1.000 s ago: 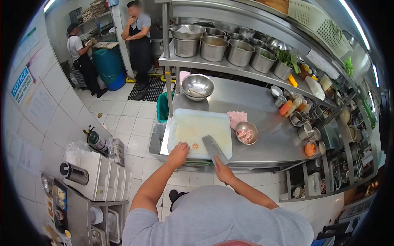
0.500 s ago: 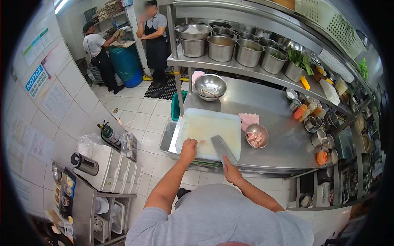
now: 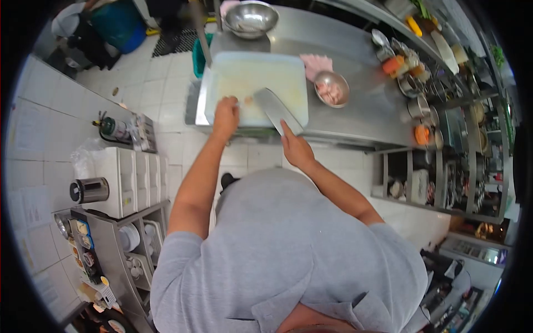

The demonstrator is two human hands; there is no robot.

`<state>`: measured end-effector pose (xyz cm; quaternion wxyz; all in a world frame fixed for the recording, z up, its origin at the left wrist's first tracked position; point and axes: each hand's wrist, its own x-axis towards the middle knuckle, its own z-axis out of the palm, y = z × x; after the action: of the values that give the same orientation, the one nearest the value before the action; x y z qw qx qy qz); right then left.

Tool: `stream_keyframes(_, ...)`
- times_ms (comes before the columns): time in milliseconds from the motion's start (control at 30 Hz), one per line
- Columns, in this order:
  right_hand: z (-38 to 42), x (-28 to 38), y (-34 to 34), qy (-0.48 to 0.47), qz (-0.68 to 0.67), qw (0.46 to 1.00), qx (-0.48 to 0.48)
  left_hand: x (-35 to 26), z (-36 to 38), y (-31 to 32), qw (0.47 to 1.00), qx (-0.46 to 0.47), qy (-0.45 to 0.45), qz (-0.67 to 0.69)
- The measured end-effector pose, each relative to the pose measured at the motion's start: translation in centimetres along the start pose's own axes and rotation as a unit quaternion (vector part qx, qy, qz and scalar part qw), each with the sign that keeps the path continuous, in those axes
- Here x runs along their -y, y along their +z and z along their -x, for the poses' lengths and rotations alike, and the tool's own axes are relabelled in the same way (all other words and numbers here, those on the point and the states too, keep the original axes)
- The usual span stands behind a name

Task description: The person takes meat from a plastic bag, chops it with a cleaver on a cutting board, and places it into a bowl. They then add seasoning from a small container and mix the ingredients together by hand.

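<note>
Cleaver (image 3: 276,108) shifted nearer the small piece (image 3: 248,101), toward the cutting board (image 3: 222,72)'s near edge: both within working reach | my right hand (image 3: 298,147) grips it | my left hand (image 3: 226,117) curled, contents unclear

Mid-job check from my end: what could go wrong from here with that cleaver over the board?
The left hand is close to the small piece, with the cleaver just beyond it, so a careless stroke might nick the fingers.

The right hand works at the near edge of the board; a slipping grip could drop the cleaver towards the floor.
</note>
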<state>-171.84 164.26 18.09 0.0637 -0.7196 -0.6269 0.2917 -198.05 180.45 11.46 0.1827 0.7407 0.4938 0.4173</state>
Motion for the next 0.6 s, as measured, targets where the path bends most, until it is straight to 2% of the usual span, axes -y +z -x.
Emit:
stream_keyframes(133, -1.6, -0.1, 0.9, -0.036, -0.024, 0.999, -0.023, -0.6, 0.0, -0.5, 1.0, 0.004, -0.008, -0.003)
stream_keyframes(267, -1.6, 3.9, -1.2, -0.063, -0.085, 0.992, -0.062, -0.5, 0.2, -0.7, 0.999, 0.025, -0.035, -0.013)
stream_keyframes(400, -2.0, 3.8, 1.3, -0.066, -0.071, 0.995, -0.037, -1.4, 0.6, -1.0, 0.998, 0.035, -0.055, 0.006)
stream_keyframes(467, -2.6, 3.7, 1.7, -0.057, -0.024, 0.998, 0.011, -1.5, 0.6, -1.2, 0.999, 0.036, -0.038, -0.003)
stream_keyframes(600, -2.8, 3.9, 0.5, -0.059, -0.039, 0.997, -0.029, -0.9, 0.5, -1.3, 0.996, 0.071, -0.036, -0.029)
